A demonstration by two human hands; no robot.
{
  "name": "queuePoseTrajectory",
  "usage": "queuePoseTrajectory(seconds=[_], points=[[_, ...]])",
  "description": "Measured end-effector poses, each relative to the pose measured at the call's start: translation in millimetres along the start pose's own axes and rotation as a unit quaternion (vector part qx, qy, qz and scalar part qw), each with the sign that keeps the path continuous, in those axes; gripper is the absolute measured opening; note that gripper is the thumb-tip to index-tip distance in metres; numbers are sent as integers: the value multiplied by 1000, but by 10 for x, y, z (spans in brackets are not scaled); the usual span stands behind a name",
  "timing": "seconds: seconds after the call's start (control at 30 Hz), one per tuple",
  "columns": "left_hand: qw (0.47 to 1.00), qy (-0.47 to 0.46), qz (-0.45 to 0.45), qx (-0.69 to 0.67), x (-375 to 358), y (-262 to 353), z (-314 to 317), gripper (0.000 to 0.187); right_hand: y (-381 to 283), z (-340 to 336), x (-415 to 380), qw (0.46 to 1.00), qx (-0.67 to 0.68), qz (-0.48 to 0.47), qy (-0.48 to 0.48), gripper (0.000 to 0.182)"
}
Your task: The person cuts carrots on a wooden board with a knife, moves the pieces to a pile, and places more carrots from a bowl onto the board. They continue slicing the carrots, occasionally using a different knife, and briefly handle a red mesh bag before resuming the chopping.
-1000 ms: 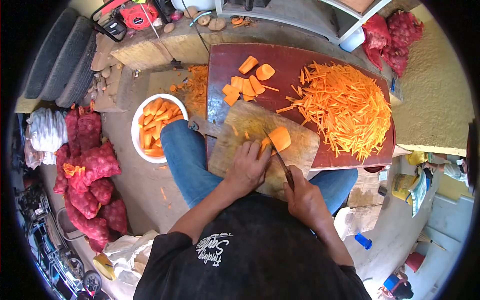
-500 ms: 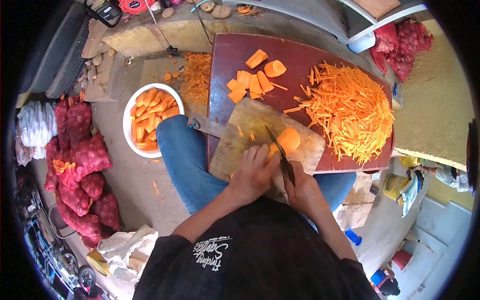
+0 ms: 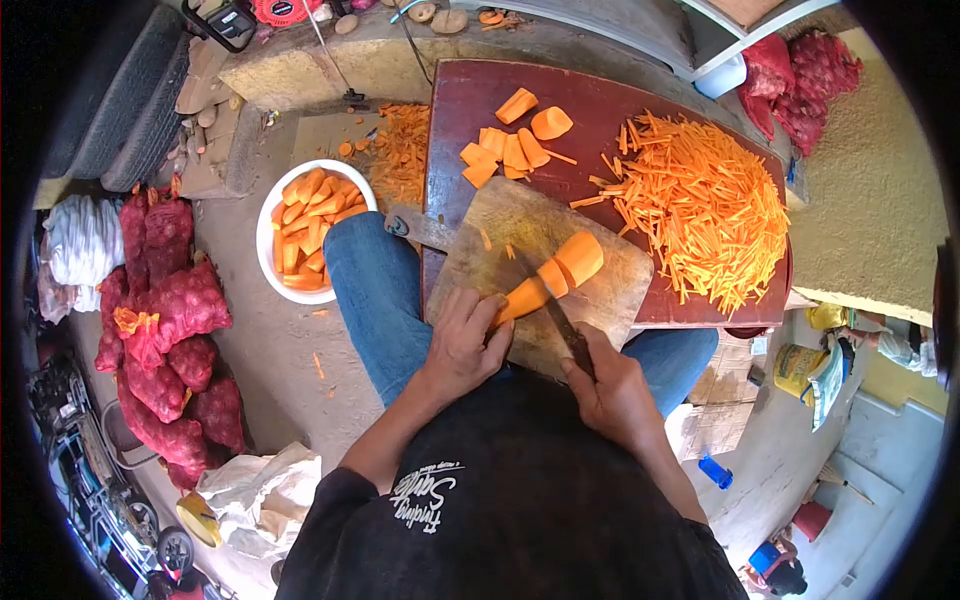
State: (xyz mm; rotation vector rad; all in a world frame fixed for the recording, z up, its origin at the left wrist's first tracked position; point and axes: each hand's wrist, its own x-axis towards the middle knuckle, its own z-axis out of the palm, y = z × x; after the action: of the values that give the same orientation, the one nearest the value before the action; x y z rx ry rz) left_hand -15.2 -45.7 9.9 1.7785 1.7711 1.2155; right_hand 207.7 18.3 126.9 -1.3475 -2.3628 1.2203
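Note:
My left hand (image 3: 466, 338) grips the near end of a peeled carrot (image 3: 522, 298) lying on a wooden cutting board (image 3: 610, 296). The knife (image 3: 557, 318) is in my right hand (image 3: 612, 388), its blade across the carrot. Cut carrot sections (image 3: 580, 257) lie in line beyond the blade. Past the board, several carrot chunks (image 3: 515, 152) rest on the red table (image 3: 590, 98). A large heap of thin carrot sticks (image 3: 705, 215) covers the table's right part.
A white bowl (image 3: 264, 238) of peeled carrots stands on the floor at the left. Red mesh sacks (image 3: 180, 300) lie farther left, with more sacks (image 3: 815, 85) at the upper right. Carrot shavings (image 3: 400, 150) lie beside the table. A person (image 3: 785, 575) is at the lower right.
My left hand has moved back toward me and to the left, showing more of the carrot. The far part of the carrot now shows a cut. The view has shifted slightly.

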Motion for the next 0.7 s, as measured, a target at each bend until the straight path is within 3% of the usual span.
queuePoseTrajectory(seconds=[0.07, 0.27, 0.47, 0.57, 0.7], points=[[1000, 8, 5, 0, -4, 9, 10, 35, 30, 93, -24, 999, 6, -32, -5, 45], [1000, 10, 19, -11, -11, -63, 5, 31, 11, 250, -49, 1000, -17, 11, -20, 43], [1000, 8, 25, -9, -10, -110, 48, 28, -34, 205, -67, 998, -38, -45, 11, 46], [999, 19, 27, -13, -36, -99, 80, 26, -48, 174, -68, 999, -33, 17, 1, 47], [999, 27, 34, -25, -16, -100, 126, 26, 37, 162, -37, 1000, -24, 13, -2, 46]])
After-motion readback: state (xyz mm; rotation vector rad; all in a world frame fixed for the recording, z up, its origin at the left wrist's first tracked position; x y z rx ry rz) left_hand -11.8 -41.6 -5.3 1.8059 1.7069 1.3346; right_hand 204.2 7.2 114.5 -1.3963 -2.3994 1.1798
